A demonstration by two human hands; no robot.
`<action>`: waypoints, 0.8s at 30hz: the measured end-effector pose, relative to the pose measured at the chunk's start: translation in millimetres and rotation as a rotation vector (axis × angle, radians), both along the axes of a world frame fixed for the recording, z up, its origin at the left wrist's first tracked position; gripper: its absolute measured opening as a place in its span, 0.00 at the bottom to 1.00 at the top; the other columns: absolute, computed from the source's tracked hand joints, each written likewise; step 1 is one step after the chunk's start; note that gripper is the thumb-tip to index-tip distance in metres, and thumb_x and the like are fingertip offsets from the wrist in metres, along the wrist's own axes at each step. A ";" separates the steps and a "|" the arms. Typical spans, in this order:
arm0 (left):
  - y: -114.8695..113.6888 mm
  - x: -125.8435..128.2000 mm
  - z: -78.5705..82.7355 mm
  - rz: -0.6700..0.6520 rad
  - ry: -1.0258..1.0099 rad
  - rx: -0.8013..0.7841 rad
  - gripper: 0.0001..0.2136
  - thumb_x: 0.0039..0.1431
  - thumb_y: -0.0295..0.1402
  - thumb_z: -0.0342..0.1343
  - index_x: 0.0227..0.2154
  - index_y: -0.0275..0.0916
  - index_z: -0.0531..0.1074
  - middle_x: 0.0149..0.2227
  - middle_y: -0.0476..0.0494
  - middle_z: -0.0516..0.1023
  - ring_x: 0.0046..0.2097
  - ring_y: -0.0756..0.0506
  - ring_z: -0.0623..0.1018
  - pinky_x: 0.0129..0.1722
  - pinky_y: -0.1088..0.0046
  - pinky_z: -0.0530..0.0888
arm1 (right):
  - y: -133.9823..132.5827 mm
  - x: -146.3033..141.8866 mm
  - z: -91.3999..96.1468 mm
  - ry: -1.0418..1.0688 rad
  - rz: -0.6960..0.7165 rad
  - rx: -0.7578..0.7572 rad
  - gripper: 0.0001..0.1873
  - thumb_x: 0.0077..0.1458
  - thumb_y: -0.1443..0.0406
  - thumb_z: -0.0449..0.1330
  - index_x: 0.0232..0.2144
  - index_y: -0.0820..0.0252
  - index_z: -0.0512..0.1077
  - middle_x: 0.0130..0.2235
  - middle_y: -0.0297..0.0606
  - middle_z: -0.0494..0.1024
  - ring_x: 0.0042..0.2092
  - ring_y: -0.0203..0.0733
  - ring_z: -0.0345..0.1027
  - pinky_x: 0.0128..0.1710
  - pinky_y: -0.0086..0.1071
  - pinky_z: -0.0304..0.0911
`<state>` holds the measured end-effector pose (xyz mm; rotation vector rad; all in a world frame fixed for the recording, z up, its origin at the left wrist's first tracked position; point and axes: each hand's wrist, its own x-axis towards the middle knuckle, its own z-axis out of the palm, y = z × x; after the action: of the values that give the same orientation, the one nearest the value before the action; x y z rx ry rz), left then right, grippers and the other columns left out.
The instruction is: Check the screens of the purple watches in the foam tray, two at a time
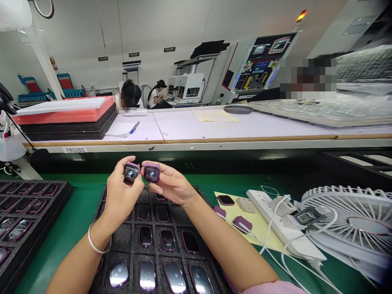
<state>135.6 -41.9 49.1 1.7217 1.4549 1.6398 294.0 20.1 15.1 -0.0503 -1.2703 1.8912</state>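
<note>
My left hand [122, 192] grips a purple-framed smartwatch [131, 172] between thumb and fingers, its screen lit with a small light-blue figure. Close beside it, a second smartwatch [152, 172] with a similar lit screen is held by my right hand [173, 181]. Neither watch has a strap showing. Both hands are raised over a black foam tray [124, 241], whose compartments hold several dark-screened watches such as this one [168, 239]. My forearms hide parts of the tray.
Another foam tray [43, 216] of watches lies at left. On the right, a yellow sheet [226, 200] carries several watch bodies, near a white power strip [275, 220] with cables and a white fan [346, 216]. A raised shelf [190, 130] spans the back; people sit beyond it.
</note>
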 end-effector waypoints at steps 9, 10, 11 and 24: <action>-4.6 2.1 1.6 -0.012 0.001 -0.007 0.20 0.51 0.32 0.58 0.49 0.38 0.73 0.33 0.50 0.76 0.27 0.53 0.70 0.28 0.78 0.68 | -0.4 2.1 -0.1 -0.009 0.007 0.013 0.25 0.53 0.57 0.69 0.51 0.60 0.74 0.43 0.43 0.78 0.24 0.28 0.58 0.25 0.29 0.53; -4.5 1.9 2.4 -0.009 0.007 -0.005 0.20 0.51 0.32 0.58 0.49 0.38 0.73 0.33 0.50 0.76 0.27 0.53 0.70 0.28 0.78 0.68 | -0.3 2.0 0.1 -0.009 0.008 0.011 0.25 0.52 0.58 0.69 0.51 0.61 0.74 0.43 0.43 0.78 0.24 0.28 0.58 0.25 0.29 0.53; -4.2 1.6 3.6 -0.011 0.008 -0.005 0.20 0.51 0.32 0.58 0.49 0.38 0.73 0.34 0.49 0.76 0.27 0.53 0.70 0.28 0.78 0.68 | 0.0 1.8 0.8 -0.008 0.009 0.008 0.25 0.52 0.58 0.69 0.51 0.61 0.74 0.42 0.43 0.78 0.24 0.29 0.58 0.25 0.29 0.54; -25.9 -11.4 0.1 -0.088 -0.034 -0.117 0.19 0.52 0.32 0.58 0.49 0.38 0.72 0.28 0.53 0.70 0.24 0.54 0.64 0.23 0.79 0.64 | -31.4 8.6 1.5 -0.017 0.003 -0.142 0.25 0.52 0.59 0.70 0.50 0.62 0.75 0.43 0.44 0.79 0.25 0.29 0.61 0.25 0.28 0.54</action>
<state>124.2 -67.8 49.2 1.6619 1.4093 1.5012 302.7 -11.3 16.6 -0.1391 -1.1467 1.9851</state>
